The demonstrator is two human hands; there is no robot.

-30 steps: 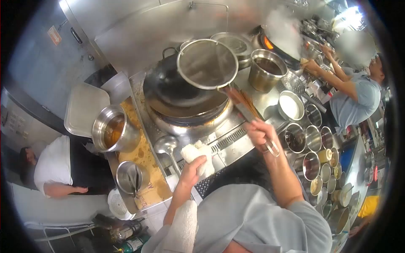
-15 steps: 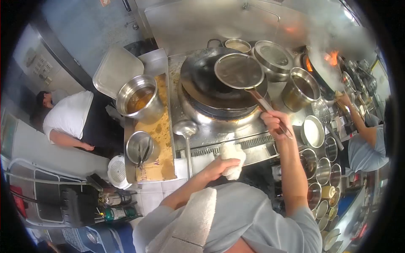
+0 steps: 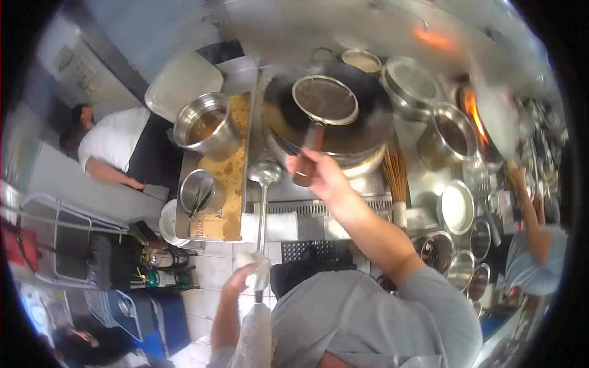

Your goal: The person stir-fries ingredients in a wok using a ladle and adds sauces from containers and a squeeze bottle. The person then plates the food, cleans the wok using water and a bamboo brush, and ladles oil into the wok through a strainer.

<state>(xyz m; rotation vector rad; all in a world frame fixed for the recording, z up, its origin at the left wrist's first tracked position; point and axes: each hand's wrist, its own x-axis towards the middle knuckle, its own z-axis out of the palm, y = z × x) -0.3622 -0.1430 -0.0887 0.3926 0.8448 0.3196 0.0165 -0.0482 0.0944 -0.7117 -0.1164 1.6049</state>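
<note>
My right hand [image 3: 319, 175] is closed round the wooden handle of a round mesh strainer [image 3: 325, 100]. The strainer hangs over a large dark wok [image 3: 374, 126] on the stove. Low on the left, my left hand [image 3: 239, 279] grips a white cloth [image 3: 260, 270]. That cloth lies against the lower handle of a steel ladle [image 3: 265, 173], whose dark end shows below it; I cannot tell whether the hand grips the handle too. The ladle's bowl rests on the stove's left front part.
Left of the wok, a steel pot of brownish liquid [image 3: 205, 126] and a smaller pot with utensils [image 3: 201, 193] stand on cardboard [image 3: 242, 147]. A bamboo brush [image 3: 396, 175] and another pot [image 3: 448, 135] are at right. Flames [image 3: 472, 113] burn near a co-worker [image 3: 537, 257]. Another person [image 3: 116, 141] bends at left.
The strainer and my right hand have moved left over the wok. My left hand has carried the cloth down and left to the ladle's handle. The bamboo brush has come into view.
</note>
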